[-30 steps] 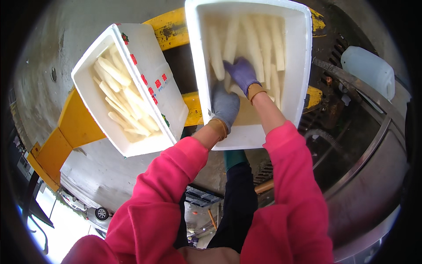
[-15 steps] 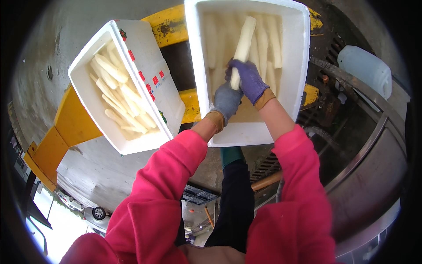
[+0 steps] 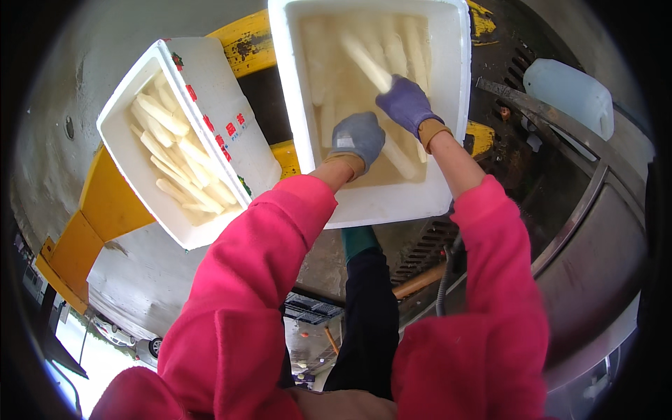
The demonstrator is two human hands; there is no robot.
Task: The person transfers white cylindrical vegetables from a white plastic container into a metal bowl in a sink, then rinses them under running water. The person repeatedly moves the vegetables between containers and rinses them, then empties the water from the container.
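In a white foam box [image 3: 458, 91] of cloudy water, several long peeled white roots, yam-like, lie submerged. My right hand [image 3: 408, 106], in a purple glove, is closed at the near end of one white root [image 3: 369, 64]. That root slants up and left, its far end blurred at the water. My left hand [image 3: 358, 136], in a grey glove, hovers closed over the near half of the box, apart from the right. Its fingertips are turned away, so anything inside is hidden. Another pale root [image 3: 399, 159] shows in the water beside it.
On the left stands a second white foam box [image 3: 241, 140] with more peeled roots [image 3: 178, 150]. Yellow metal forks [image 3: 241, 45] pass beneath the boxes. A translucent jug [image 3: 570, 94] and a steel frame [image 3: 560, 129] are on the right, beside a floor grate [image 3: 423, 248].
My hands have come apart. The left has let go of the root and shifted down. The root, upright before, now tilts to the left and lies lower toward the water. The view has shifted slightly.
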